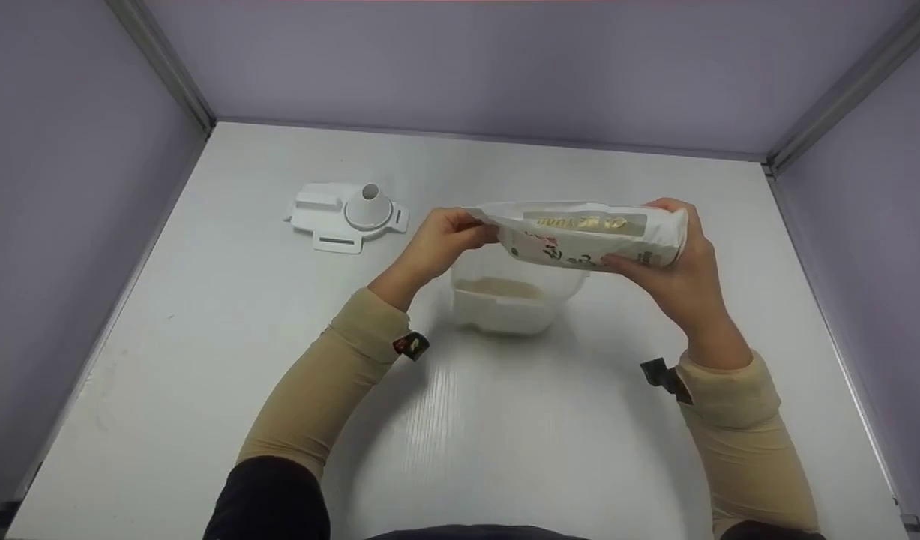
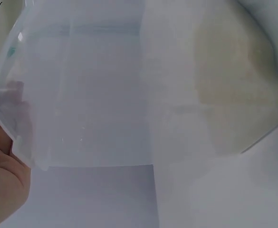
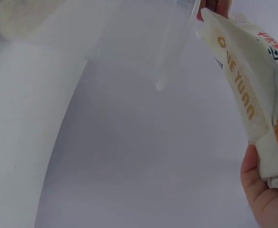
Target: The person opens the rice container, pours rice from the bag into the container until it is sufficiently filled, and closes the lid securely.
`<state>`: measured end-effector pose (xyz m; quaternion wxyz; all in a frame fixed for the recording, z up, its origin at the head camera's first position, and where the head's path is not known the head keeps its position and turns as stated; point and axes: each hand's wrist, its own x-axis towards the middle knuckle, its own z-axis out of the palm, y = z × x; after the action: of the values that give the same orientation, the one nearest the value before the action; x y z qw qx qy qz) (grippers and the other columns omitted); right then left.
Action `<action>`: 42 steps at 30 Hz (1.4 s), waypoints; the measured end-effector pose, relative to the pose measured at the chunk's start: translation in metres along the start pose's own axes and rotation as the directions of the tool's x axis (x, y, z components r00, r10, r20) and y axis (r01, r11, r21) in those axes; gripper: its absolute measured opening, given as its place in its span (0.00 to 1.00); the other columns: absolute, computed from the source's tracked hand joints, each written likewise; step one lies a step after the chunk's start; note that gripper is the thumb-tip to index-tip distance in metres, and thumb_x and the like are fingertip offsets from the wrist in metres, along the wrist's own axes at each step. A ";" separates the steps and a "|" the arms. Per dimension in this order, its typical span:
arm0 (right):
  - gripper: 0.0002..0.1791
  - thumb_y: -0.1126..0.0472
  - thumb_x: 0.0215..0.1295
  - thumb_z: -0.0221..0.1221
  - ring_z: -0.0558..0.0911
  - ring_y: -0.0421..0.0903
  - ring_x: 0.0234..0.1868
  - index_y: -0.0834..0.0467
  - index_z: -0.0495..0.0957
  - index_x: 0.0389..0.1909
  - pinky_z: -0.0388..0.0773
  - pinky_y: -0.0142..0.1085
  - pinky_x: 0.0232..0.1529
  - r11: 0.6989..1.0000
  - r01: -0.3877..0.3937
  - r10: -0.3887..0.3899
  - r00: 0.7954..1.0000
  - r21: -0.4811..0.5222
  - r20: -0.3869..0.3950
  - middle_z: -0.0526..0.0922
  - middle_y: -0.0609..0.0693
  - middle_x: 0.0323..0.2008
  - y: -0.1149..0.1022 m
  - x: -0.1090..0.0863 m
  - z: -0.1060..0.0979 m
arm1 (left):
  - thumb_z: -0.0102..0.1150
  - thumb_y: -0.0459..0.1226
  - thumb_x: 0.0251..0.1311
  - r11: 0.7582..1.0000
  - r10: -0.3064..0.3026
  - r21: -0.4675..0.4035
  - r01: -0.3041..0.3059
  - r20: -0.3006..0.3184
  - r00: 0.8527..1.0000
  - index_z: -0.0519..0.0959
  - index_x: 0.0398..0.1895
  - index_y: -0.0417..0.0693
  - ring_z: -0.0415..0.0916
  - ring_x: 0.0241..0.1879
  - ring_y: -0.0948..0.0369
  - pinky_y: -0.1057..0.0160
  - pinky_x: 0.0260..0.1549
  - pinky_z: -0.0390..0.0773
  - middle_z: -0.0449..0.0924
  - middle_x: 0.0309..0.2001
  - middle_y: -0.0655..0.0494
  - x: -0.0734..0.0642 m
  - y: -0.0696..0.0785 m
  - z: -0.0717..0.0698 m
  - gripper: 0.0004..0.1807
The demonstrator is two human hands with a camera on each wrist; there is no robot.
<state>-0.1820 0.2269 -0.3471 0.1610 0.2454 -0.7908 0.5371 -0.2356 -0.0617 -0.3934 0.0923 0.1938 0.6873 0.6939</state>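
Observation:
A white printed bag (image 1: 594, 236) with gold lettering and drawn wheat ears lies nearly level above a translucent plastic container (image 1: 504, 311). My right hand (image 1: 684, 277) grips the bag's right end, thumb on the near side and fingers behind. With thumb and fingers, my left hand (image 1: 448, 240) pinches the bag's left end over the container. Inside the container, pale beige contents (image 1: 497, 287) lie at the bottom; the left wrist view shows them through the container's wall (image 2: 100, 95). Whether anything flows from the bag is hidden.
On the white table (image 1: 167, 337), a white lid-like part (image 1: 328, 217) with a round raised spout (image 1: 370, 206) lies at the back left. Grey-purple panels (image 1: 489, 67) stand around the table's back and sides.

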 end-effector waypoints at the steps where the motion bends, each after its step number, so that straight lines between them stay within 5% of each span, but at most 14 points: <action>1: 0.36 0.78 0.41 0.70 0.80 0.46 0.48 0.68 0.64 0.53 0.79 0.35 0.42 1.000 -0.002 0.002 1.000 -0.002 -0.002 0.79 0.54 0.46 0.000 -0.001 -0.001 | 0.54 0.28 0.62 1.000 -0.008 0.004 0.008 -0.006 1.000 0.77 0.47 0.28 0.79 0.45 0.56 0.58 0.48 0.76 0.80 0.46 0.41 0.000 0.000 0.001 0.13; 13: 0.36 0.81 0.41 0.68 0.80 0.49 0.47 0.67 0.64 0.54 0.79 0.34 0.42 0.995 -0.042 0.044 0.999 0.086 -0.023 0.78 0.58 0.46 0.006 -0.010 -0.018 | 0.57 0.29 0.60 1.000 -0.013 0.005 0.013 -0.017 1.000 0.79 0.43 0.30 0.79 0.42 0.58 0.56 0.46 0.75 0.82 0.41 0.46 0.003 0.005 0.010 0.11; 19: 0.38 0.80 0.40 0.69 0.79 0.46 0.46 0.67 0.63 0.56 0.78 0.31 0.42 0.992 -0.122 0.121 0.992 -0.012 -0.043 0.78 0.53 0.46 0.007 -0.016 -0.027 | 0.58 0.27 0.59 1.000 -0.007 -0.025 0.007 -0.022 1.000 0.76 0.49 0.31 0.79 0.42 0.57 0.58 0.47 0.76 0.81 0.43 0.43 0.006 0.005 0.016 0.15; 27: 0.39 0.79 0.40 0.69 0.79 0.42 0.45 0.68 0.62 0.56 0.78 0.29 0.41 0.979 -0.190 0.186 0.981 -0.077 -0.058 0.78 0.48 0.45 0.008 -0.024 -0.037 | 0.61 0.30 0.57 0.993 -0.001 0.121 0.001 0.001 1.000 0.79 0.44 0.33 0.79 0.40 0.56 0.64 0.44 0.77 0.81 0.41 0.46 0.009 0.010 0.027 0.12; 42: 0.38 0.80 0.41 0.68 0.80 0.44 0.45 0.66 0.63 0.56 0.78 0.29 0.40 0.985 -0.167 0.165 0.985 -0.044 -0.041 0.78 0.53 0.45 0.008 -0.028 -0.047 | 0.62 0.29 0.56 0.984 -0.006 0.179 -0.002 0.043 0.999 0.80 0.35 0.33 0.80 0.39 0.58 0.66 0.41 0.78 0.81 0.40 0.45 0.019 0.014 0.043 0.07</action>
<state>-0.1638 0.2786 -0.3500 0.1360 0.1650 -0.8178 0.5342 -0.2336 -0.0158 -0.3773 0.0900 0.2155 0.7450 0.6249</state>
